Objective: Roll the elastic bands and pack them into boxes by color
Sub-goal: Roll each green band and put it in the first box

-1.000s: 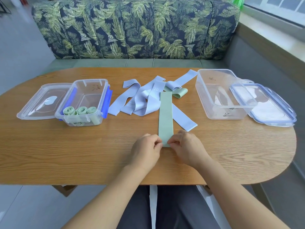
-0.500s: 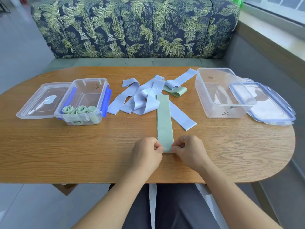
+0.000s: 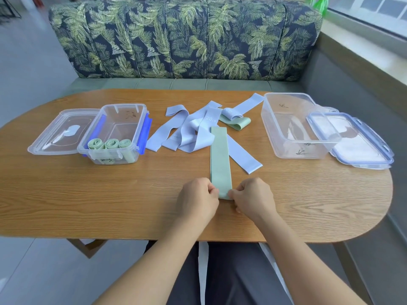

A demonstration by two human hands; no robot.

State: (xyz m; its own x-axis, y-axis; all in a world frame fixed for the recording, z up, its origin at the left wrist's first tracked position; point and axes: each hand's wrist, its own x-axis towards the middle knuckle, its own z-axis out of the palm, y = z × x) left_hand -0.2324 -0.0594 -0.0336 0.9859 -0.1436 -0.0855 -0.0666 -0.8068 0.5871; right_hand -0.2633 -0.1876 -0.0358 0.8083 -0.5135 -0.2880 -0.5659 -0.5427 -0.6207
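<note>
While your left hand (image 3: 198, 197) and right hand (image 3: 253, 197) each pinch a near corner of the flat green band (image 3: 220, 159) with curled fingers, that band lies straight on the oval wooden table (image 3: 88, 194), its far end resting over the loose blue bands (image 3: 189, 133). A second green band (image 3: 236, 123) lies partly under that heap on the far side. To the left, the clear box with blue clips (image 3: 114, 133) holds three rolled green bands (image 3: 111, 144); its lid (image 3: 61, 130) lies just beside it, further left. To the right stands a larger clear box (image 3: 293, 126), with a blue-rimmed lid (image 3: 352, 139) resting against its right side. Beyond the table runs a leaf-patterned sofa (image 3: 185, 38); a window ledge (image 3: 363, 40) lines the right wall.
</note>
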